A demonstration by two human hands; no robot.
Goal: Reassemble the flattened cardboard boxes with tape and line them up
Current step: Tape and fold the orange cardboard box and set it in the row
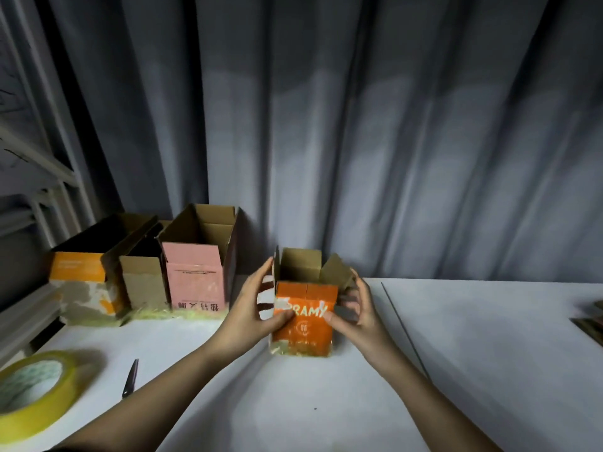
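Note:
A small orange cardboard box [305,318] with white lettering stands upright on the white table [473,337], its top flaps open and tape along its bottom edge. My left hand [253,305] grips its left side, thumb across the orange front. My right hand [357,308] grips its right side, thumb on the front edge. Three assembled boxes stand in a row at the back left: an orange and white box [81,282], a plain brown box [143,278] and a pink box [195,272], all with open tops.
A large roll of yellowish tape [31,389] lies at the near left. Dark scissors [130,378] lie beside it. Flat cardboard pieces [592,318] show at the right edge. Grey curtains hang behind the table. A seam [404,327] runs across the tabletop to the right of the box.

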